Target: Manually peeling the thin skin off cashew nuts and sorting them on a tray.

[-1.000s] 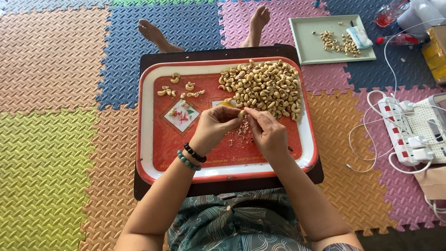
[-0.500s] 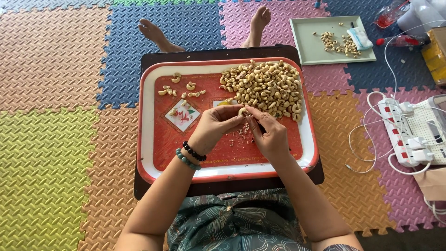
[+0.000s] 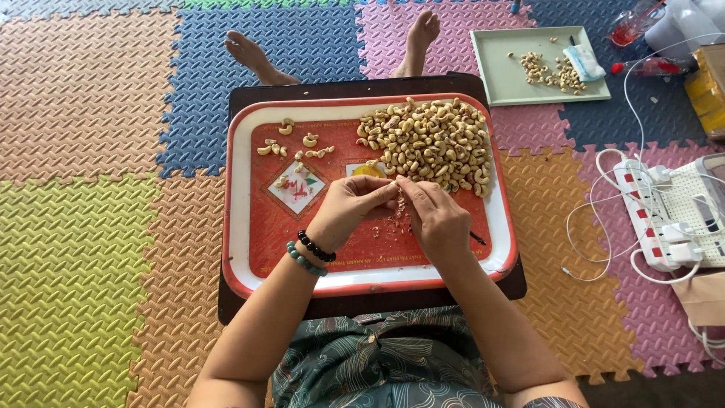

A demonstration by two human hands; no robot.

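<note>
A red tray with a white rim (image 3: 238, 227) rests on a dark lap table. A heap of pale cashew nuts (image 3: 427, 140) fills its far right corner, and a few peeled nuts (image 3: 291, 147) lie at the far left. My left hand (image 3: 347, 208) pinches one cashew nut (image 3: 393, 189) over the middle of the tray. My right hand (image 3: 438, 219) meets it fingertip to fingertip and holds a thin dark tool whose tip (image 3: 477, 239) sticks out at the right. Skin crumbs (image 3: 389, 223) lie below the hands.
A pale green tray (image 3: 502, 75) with some nuts and a cloth lies on the coloured foam mats at the far right. A white power strip (image 3: 657, 219) with cables sits to the right. My bare feet (image 3: 257, 57) stretch beyond the table.
Both hands have shifted slightly lower and closer together, and the nut has turned between the fingertips. More crumbs lie under them.
</note>
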